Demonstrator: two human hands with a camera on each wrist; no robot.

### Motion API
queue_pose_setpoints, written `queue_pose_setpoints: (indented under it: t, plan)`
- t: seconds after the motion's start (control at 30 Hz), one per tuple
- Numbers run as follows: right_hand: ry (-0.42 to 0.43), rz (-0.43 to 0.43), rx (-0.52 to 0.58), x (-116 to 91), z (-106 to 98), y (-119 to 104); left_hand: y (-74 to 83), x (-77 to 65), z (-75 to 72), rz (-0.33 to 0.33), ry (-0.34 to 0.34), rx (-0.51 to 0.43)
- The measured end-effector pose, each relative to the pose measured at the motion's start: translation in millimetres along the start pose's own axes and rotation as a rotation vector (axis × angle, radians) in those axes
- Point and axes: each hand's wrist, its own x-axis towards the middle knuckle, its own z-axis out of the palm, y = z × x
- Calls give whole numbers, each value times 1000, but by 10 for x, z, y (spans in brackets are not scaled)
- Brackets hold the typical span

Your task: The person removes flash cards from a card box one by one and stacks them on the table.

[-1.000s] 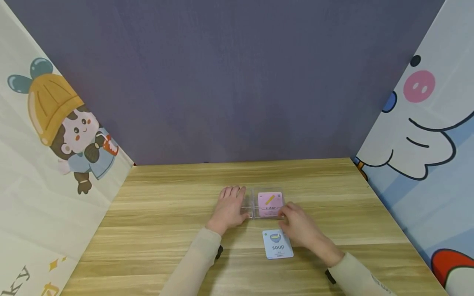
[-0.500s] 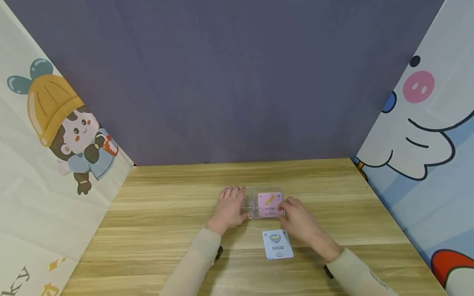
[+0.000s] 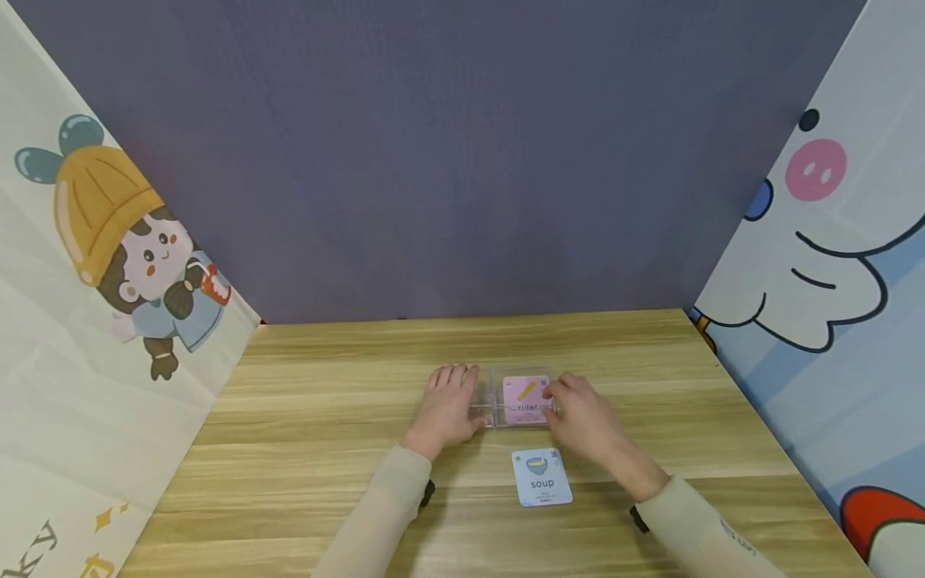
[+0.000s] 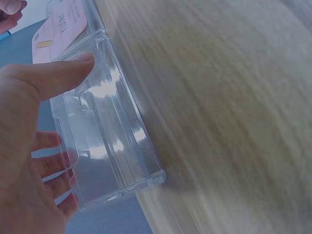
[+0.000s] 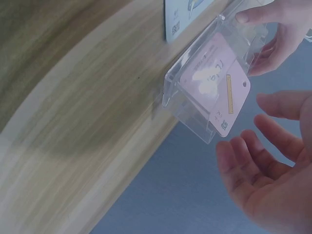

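Observation:
A clear plastic card holder point(image 4: 105, 141) with two side-by-side compartments sits on the table. My left hand point(image 3: 446, 405) grips its left compartment, thumb at the front and fingers behind. In the right compartment stands a pink card point(image 3: 525, 393) printed with "ruler" and a yellow ruler. My right hand point(image 3: 585, 421) is at that card's right edge with its fingers loosely bent. In the right wrist view, a gap shows between those fingertips and the pink card point(image 5: 222, 87). A light blue "soup" card point(image 3: 542, 482) lies face up in front of the holder.
The wood-grain table point(image 3: 311, 449) extends around the holder. A dark grey panel point(image 3: 462, 160) rises along its far edge. Sheets printed with cartoons flank it: a figure in a yellow hat point(image 3: 119, 209) on the left and a white character point(image 3: 817, 273) on the right.
My right hand has shifted slightly farther back along the pink card's right edge, its fingertips easing off the lower corner. The left hand, the holder and the soup card stay in place.

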Motion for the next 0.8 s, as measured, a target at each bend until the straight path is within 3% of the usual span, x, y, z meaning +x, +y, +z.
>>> queue_pose_setpoints:
  t: [0.37,0.8]
  plan:
    - [63,-61,-31,60,-7,27,-4,4,8,5,4,-12]
    - [47,-79,-63,161,-13,16,-18,7,27,8,6,10]
